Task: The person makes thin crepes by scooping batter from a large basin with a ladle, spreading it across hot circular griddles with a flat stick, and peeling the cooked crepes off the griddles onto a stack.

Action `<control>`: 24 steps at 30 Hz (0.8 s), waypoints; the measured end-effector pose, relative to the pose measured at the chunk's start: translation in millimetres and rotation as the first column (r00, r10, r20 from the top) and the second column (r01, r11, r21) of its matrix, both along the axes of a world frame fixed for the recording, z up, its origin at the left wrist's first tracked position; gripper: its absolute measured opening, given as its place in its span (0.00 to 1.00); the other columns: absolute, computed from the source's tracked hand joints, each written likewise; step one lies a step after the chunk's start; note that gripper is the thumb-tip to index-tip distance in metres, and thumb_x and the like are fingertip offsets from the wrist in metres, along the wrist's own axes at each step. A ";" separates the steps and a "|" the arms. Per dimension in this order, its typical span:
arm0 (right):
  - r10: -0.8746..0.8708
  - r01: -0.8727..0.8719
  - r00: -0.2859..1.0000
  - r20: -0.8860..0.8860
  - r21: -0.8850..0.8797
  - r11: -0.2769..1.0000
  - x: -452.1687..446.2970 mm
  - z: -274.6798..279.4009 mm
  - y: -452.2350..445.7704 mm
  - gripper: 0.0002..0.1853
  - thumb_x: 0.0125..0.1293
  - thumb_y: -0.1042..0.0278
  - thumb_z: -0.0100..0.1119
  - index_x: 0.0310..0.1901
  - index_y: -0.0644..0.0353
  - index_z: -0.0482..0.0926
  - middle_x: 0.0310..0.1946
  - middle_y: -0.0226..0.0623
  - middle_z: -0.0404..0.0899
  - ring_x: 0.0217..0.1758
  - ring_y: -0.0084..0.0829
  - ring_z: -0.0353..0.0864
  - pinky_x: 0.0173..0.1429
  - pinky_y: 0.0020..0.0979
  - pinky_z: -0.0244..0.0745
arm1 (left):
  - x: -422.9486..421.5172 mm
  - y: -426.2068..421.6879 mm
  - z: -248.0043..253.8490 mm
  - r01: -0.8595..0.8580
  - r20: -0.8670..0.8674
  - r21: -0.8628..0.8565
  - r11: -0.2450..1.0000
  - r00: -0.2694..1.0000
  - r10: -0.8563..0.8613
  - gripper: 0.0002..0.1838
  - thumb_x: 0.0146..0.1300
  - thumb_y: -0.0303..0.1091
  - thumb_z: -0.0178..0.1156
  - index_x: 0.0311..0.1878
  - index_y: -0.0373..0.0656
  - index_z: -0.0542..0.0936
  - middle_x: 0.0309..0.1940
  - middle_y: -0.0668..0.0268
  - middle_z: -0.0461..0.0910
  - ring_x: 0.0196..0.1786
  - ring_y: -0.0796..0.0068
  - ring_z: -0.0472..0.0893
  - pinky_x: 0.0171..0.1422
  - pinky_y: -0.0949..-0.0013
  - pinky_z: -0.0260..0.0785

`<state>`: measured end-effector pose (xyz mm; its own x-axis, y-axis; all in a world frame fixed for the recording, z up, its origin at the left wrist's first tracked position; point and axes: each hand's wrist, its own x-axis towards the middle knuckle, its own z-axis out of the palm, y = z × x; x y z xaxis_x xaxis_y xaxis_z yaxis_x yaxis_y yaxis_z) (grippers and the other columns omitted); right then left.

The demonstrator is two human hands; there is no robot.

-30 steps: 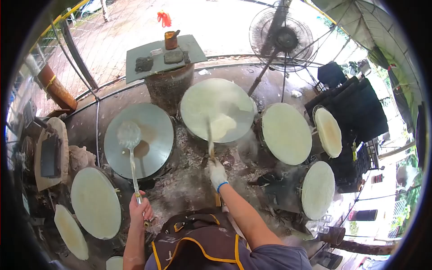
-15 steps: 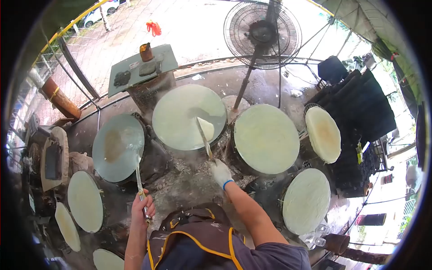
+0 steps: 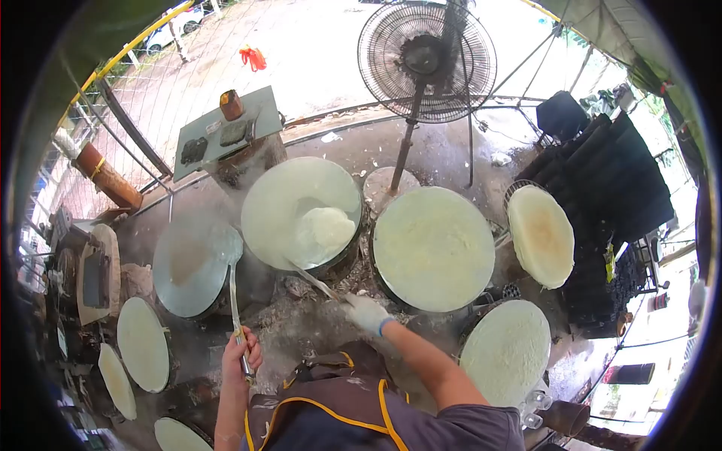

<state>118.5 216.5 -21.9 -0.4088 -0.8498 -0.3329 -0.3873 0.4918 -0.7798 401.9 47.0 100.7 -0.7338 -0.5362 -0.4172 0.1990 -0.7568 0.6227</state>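
Note:
My left hand [image 3: 241,355] is closed round the handle of a long metal tool with a rounded head [image 3: 234,297]. The head rests over the right edge of the grey left griddle [image 3: 180,282], which has a brownish patch. My right hand [image 3: 367,313], in a white glove, grips a long flat spatula [image 3: 314,281]. Its blade reaches the near rim of the middle griddle. Pale batter [image 3: 278,207] coats much of that griddle, with a thick, lumpy heap [image 3: 325,229] on its right part. Steam blurs the left griddle.
Right of centre sits a griddle covered with a pale round sheet [image 3: 435,248]. Other round sheets lie at the far right [image 3: 540,237], lower right [image 3: 505,353] and left [image 3: 143,346]. A standing fan [image 3: 425,64] and a small table [image 3: 259,124] stand beyond.
The spatula has swung from the right part of the middle griddle to its near rim, and my right hand has come lower. The batter heap there now looks larger and lumpier.

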 end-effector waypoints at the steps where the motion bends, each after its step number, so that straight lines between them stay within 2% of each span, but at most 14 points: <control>1: -0.128 0.129 0.992 -0.007 0.028 0.991 4.1 -8.4 2.3 0.19 0.68 0.54 0.45 0.51 0.58 0.75 0.46 0.57 0.77 0.52 0.56 0.75 0.55 0.49 0.69 | 0.0 -3.2 -0.5 -0.004 -0.007 0.013 1.000 1.000 0.004 0.13 0.65 0.28 0.53 0.52 0.42 0.69 0.33 0.65 0.69 0.21 0.77 0.67 0.21 0.75 0.59; 3: -0.380 0.382 0.924 -0.029 0.082 0.921 6.4 -26.7 0.4 0.19 0.68 0.55 0.45 0.53 0.57 0.74 0.47 0.57 0.77 0.52 0.56 0.75 0.56 0.49 0.69 | -2.8 -11.9 -1.4 -0.003 -0.019 0.025 1.000 1.000 0.004 0.13 0.65 0.28 0.53 0.52 0.42 0.69 0.33 0.65 0.69 0.21 0.77 0.67 0.21 0.75 0.59; 4: -0.450 0.453 0.890 -0.075 0.030 0.891 -9.6 -14.6 -13.3 0.20 0.68 0.55 0.45 0.56 0.57 0.71 0.47 0.58 0.77 0.52 0.57 0.75 0.56 0.50 0.69 | -3.2 -14.9 -2.4 0.004 -0.022 0.028 1.000 1.000 -0.003 0.13 0.65 0.28 0.53 0.52 0.42 0.69 0.33 0.65 0.70 0.21 0.77 0.67 0.21 0.75 0.60; 5: -0.472 0.464 0.862 -0.183 -0.088 0.881 -32.2 -58.6 -34.1 0.22 0.69 0.53 0.44 0.61 0.52 0.67 0.44 0.60 0.78 0.48 0.58 0.77 0.52 0.54 0.70 | -3.0 -18.1 -3.9 0.012 -0.026 0.032 0.999 1.000 -0.011 0.14 0.65 0.28 0.53 0.53 0.41 0.69 0.33 0.65 0.70 0.21 0.77 0.67 0.21 0.75 0.60; 7: -0.595 0.598 0.766 -0.244 -0.068 0.799 -62.4 -26.2 -78.4 0.22 0.69 0.54 0.44 0.62 0.52 0.66 0.40 0.60 0.79 0.44 0.62 0.77 0.49 0.55 0.71 | 0.1 -30.3 -9.3 0.051 -0.056 0.045 0.998 0.997 -0.049 0.13 0.66 0.29 0.52 0.54 0.41 0.69 0.34 0.64 0.70 0.21 0.77 0.66 0.20 0.76 0.60; 8: -0.619 0.622 0.776 -0.122 -0.008 0.783 -70.9 7.5 -90.8 0.24 0.69 0.55 0.43 0.65 0.50 0.64 0.46 0.61 0.77 0.51 0.60 0.75 0.56 0.52 0.69 | 3.3 -38.2 -11.3 0.071 -0.070 0.049 0.996 0.995 -0.068 0.13 0.67 0.29 0.52 0.54 0.40 0.69 0.35 0.64 0.71 0.21 0.78 0.66 0.20 0.76 0.60; 11: -0.594 0.569 0.782 -0.190 -0.171 0.804 -58.4 -27.3 -105.4 0.27 0.67 0.52 0.44 0.66 0.50 0.65 0.57 0.57 0.72 0.61 0.53 0.71 0.64 0.43 0.65 | 10.9 -56.1 -19.0 0.108 -0.055 0.049 0.993 0.993 -0.106 0.14 0.67 0.29 0.52 0.54 0.40 0.68 0.35 0.64 0.71 0.20 0.78 0.66 0.19 0.76 0.60; 12: -0.524 0.522 0.852 0.002 -0.096 0.848 -39.5 2.7 -95.6 0.30 0.66 0.49 0.44 0.68 0.51 0.63 0.62 0.55 0.68 0.66 0.49 0.67 0.69 0.37 0.61 | 13.1 -62.4 -21.5 0.126 -0.057 0.055 0.990 0.991 -0.123 0.14 0.66 0.28 0.52 0.54 0.40 0.68 0.35 0.64 0.71 0.19 0.78 0.66 0.19 0.77 0.60; 13: -0.482 0.483 0.876 0.028 -0.078 0.872 -24.2 6.8 -91.2 0.30 0.67 0.51 0.46 0.68 0.54 0.63 0.62 0.54 0.69 0.67 0.47 0.66 0.69 0.35 0.59 | 15.8 -69.3 -24.9 0.136 -0.051 0.063 0.989 0.990 -0.133 0.14 0.66 0.28 0.53 0.54 0.40 0.69 0.34 0.64 0.71 0.19 0.78 0.66 0.19 0.77 0.60; 15: -0.481 0.515 0.855 0.195 -0.211 0.831 8.8 12.4 -72.2 0.27 0.69 0.56 0.48 0.68 0.54 0.64 0.57 0.49 0.75 0.58 0.41 0.76 0.58 0.33 0.71 | 21.8 -83.3 -31.2 0.153 -0.037 0.080 0.985 0.988 -0.151 0.14 0.65 0.28 0.53 0.54 0.40 0.69 0.34 0.64 0.71 0.19 0.78 0.66 0.19 0.77 0.59; 18: -0.727 0.916 0.366 0.581 -0.089 0.390 28.2 -30.7 -85.7 0.25 0.70 0.62 0.49 0.68 0.53 0.66 0.50 0.39 0.79 0.44 0.28 0.80 0.40 0.25 0.74 | 25.0 -98.4 -34.6 0.186 -0.011 0.097 0.978 0.982 -0.186 0.14 0.65 0.27 0.53 0.54 0.40 0.68 0.34 0.64 0.71 0.19 0.79 0.66 0.19 0.77 0.59; 21: -0.681 0.920 0.337 0.650 -0.071 0.387 24.2 -26.3 -123.3 0.24 0.71 0.62 0.49 0.68 0.53 0.65 0.45 0.32 0.79 0.35 0.20 0.76 0.29 0.21 0.67 | 21.8 -106.6 -34.0 0.185 0.042 0.127 0.975 0.981 -0.192 0.13 0.65 0.27 0.52 0.53 0.41 0.68 0.32 0.64 0.72 0.18 0.80 0.65 0.18 0.77 0.58; 22: -0.668 0.871 0.388 0.636 -0.015 0.492 15.9 -7.5 -127.7 0.24 0.70 0.62 0.50 0.67 0.55 0.67 0.46 0.32 0.80 0.34 0.20 0.75 0.33 0.22 0.70 | 19.3 -109.8 -33.9 0.194 0.041 0.129 0.972 0.979 -0.201 0.13 0.65 0.27 0.52 0.53 0.41 0.68 0.32 0.64 0.72 0.18 0.80 0.65 0.18 0.77 0.58; 24: -0.678 0.815 0.532 0.507 -0.087 0.573 -4.2 -1.9 -118.6 0.23 0.70 0.62 0.50 0.66 0.56 0.68 0.47 0.32 0.80 0.34 0.20 0.76 0.35 0.22 0.71 | 15.3 -111.8 -34.0 0.214 0.045 0.141 0.967 0.974 -0.222 0.13 0.66 0.27 0.52 0.53 0.41 0.69 0.31 0.64 0.72 0.17 0.80 0.64 0.17 0.77 0.57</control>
<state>114.2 97.9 -23.8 -0.8326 -0.3628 -0.4185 0.3750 0.1868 -0.9080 417.2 -64.8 66.7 -0.7981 -0.3020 -0.5214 -0.0147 -0.8553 0.5179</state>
